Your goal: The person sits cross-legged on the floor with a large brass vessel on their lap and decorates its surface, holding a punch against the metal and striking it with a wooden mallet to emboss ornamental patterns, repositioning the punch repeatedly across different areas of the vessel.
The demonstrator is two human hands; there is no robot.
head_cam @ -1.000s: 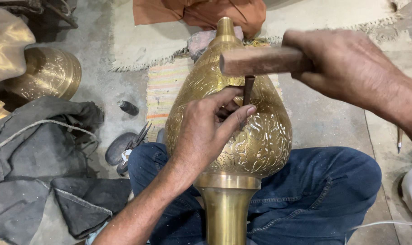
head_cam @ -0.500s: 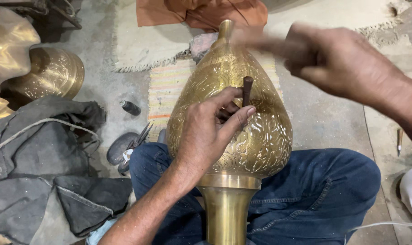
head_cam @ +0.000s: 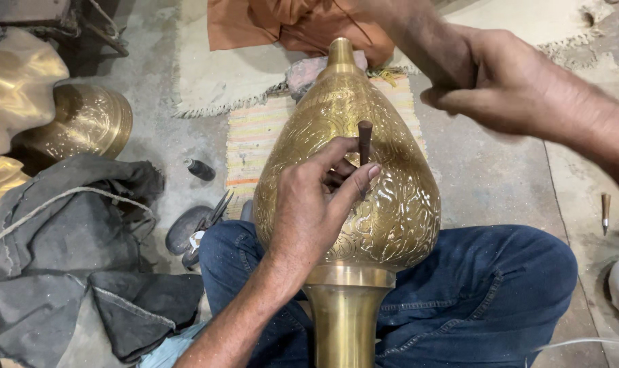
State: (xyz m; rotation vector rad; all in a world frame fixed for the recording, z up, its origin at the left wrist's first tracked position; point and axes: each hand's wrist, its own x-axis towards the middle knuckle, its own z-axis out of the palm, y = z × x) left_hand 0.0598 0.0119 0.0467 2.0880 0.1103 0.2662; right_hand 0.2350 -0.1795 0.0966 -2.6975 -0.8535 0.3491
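Two hands work one brass vase (head_cam: 364,197), which lies across the person's blue-jeaned lap (head_cam: 500,293) at frame centre, narrow tip toward the top; the left hand (head_cam: 316,204) pinches a dark chisel (head_cam: 364,140) upright against the engraved belly, just as it did a second ago. What changed is the right hand (head_cam: 507,85): the hammer it held level over the chisel then has swung up and blurred into the upper right, the hand clenched round a handle now hardly visible. That reads as one stroke in a run of engraving blows, with grey cloth (head_cam: 64,272) and another brass piece (head_cam: 91,123) at left.
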